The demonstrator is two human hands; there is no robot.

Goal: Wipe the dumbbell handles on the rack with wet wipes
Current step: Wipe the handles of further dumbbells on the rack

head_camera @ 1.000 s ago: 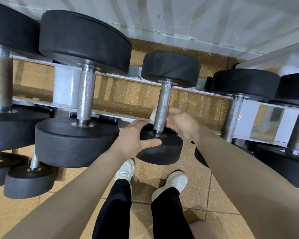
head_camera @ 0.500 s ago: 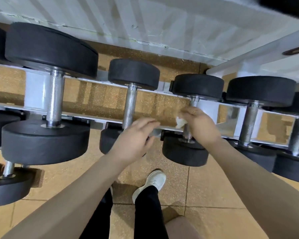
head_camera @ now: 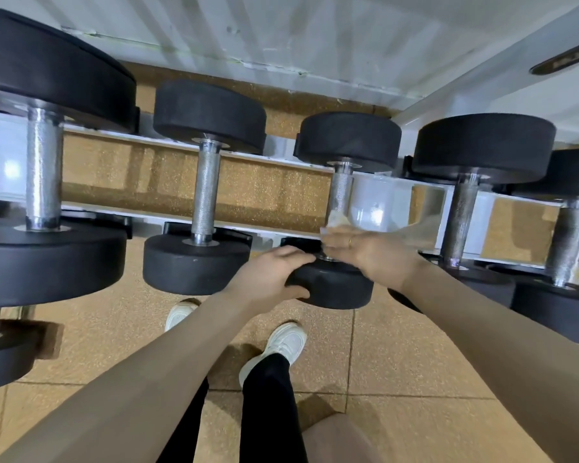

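Several black dumbbells with knurled steel handles lie across a white rack point(head_camera: 254, 228). My right hand point(head_camera: 365, 252) holds a white wet wipe point(head_camera: 336, 219) wrapped round the low end of the middle dumbbell's handle point(head_camera: 341, 188). My left hand point(head_camera: 271, 277) grips the near black head point(head_camera: 335, 289) of that same dumbbell, thumb under its edge. The right hand is motion-blurred. The dumbbell to the left shows its bare handle point(head_camera: 205, 198), and another handle point(head_camera: 462, 215) stands to the right.
A big dumbbell point(head_camera: 44, 168) fills the left side, with a lower-tier one point(head_camera: 0, 349) below it. More dumbbells point(head_camera: 569, 242) crowd the right edge. My white shoes point(head_camera: 286, 342) stand on tan speckled floor tiles. A white wall lies behind the rack.
My view shifted right along the rack. My right hand slid the wipe down the third dumbbell's handle to its low end. My left hand moved onto that dumbbell's near head.
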